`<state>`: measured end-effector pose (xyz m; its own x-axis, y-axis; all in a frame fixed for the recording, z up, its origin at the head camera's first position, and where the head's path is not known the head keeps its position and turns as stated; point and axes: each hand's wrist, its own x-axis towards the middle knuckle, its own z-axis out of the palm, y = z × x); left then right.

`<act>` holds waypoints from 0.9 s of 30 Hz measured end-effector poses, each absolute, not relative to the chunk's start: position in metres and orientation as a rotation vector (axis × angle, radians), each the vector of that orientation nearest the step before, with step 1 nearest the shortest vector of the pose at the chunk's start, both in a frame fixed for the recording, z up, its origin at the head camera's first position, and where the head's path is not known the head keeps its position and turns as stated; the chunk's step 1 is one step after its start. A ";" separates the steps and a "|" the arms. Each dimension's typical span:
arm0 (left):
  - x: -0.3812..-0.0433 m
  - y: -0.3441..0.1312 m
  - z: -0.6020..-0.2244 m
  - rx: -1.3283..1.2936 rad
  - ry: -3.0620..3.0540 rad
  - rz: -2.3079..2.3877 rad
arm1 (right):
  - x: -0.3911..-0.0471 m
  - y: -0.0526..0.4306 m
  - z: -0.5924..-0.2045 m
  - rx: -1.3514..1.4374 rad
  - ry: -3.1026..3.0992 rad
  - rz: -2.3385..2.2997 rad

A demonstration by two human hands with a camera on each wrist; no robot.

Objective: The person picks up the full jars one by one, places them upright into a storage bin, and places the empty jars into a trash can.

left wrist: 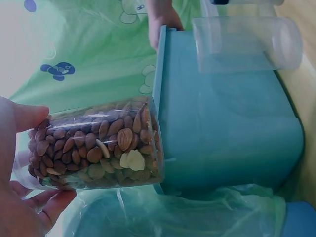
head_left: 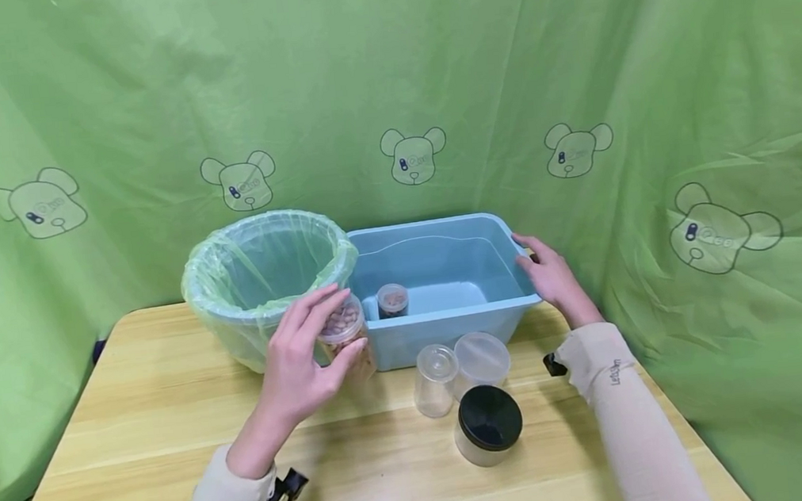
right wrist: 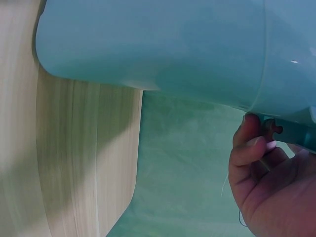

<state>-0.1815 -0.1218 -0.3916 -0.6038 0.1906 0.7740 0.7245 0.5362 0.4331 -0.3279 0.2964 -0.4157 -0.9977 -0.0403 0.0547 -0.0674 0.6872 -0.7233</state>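
My left hand (head_left: 299, 375) grips a clear jar of almonds (left wrist: 94, 145) near its lid, fingers on one side and thumb on the other. The jar is in front of the near left corner of a blue plastic bin (head_left: 444, 334). In the left wrist view, a few paler nuts show among the brown ones. On the bin's right end, my right hand (head_left: 552, 279) holds the rim, with its fingers (right wrist: 247, 148) curled up under the edge. A small lidded jar with dark contents (head_left: 393, 302) stands inside the bin at the left.
Left of the bin stands a wastebasket (head_left: 205, 299) lined with a thin green bag. In front of the bin are a slim clear jar (head_left: 433, 395), a wider clear container (head_left: 482, 355) and a black-lidded jar (head_left: 489, 426). A green curtain (head_left: 384, 61) hangs behind the wooden table (head_left: 138, 433).
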 end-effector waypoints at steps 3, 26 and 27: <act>-0.183 -0.118 -0.388 -0.737 -2.082 -1.017 | -0.328 0.296 -0.416 0.087 -2.855 1.231; -0.204 -0.102 -0.364 -0.749 -1.968 -1.056 | -0.330 0.296 -0.417 0.084 -2.848 1.232; -0.205 -0.102 -0.363 -0.746 -1.969 -1.057 | -0.330 0.296 -0.417 0.084 -2.847 1.232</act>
